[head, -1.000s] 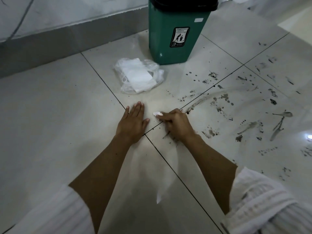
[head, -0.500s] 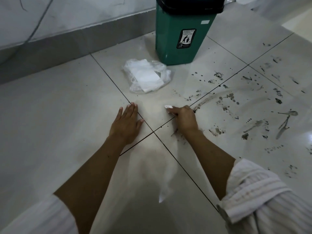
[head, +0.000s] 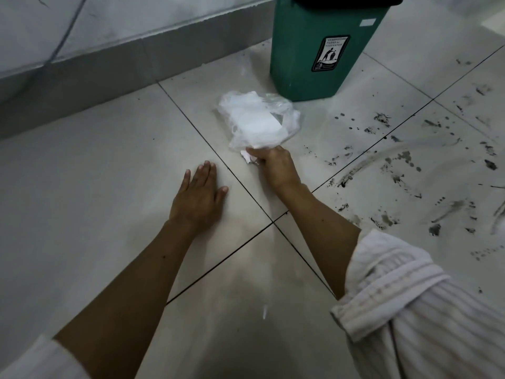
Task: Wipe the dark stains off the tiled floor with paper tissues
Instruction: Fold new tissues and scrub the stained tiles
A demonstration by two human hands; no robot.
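Note:
My right hand (head: 274, 165) grips a small crumpled white tissue (head: 248, 159) and sits at the near edge of a clear plastic pack of white tissues (head: 255, 121) lying on the floor. My left hand (head: 198, 191) rests flat on a pale tile, fingers straight. Dark stains (head: 393, 170) are spattered and smeared over the tiles to the right of my right arm.
A green waste bin (head: 314, 50) with a black lid stands just behind the tissue pack. A grey skirting board (head: 109, 69) and white wall run along the back left. Dark grout lines (head: 273, 222) cross between my arms.
My right hand has slid forward and left from the grout crossing to the tissue pack, still holding the small tissue. The left hand stays flat on the floor.

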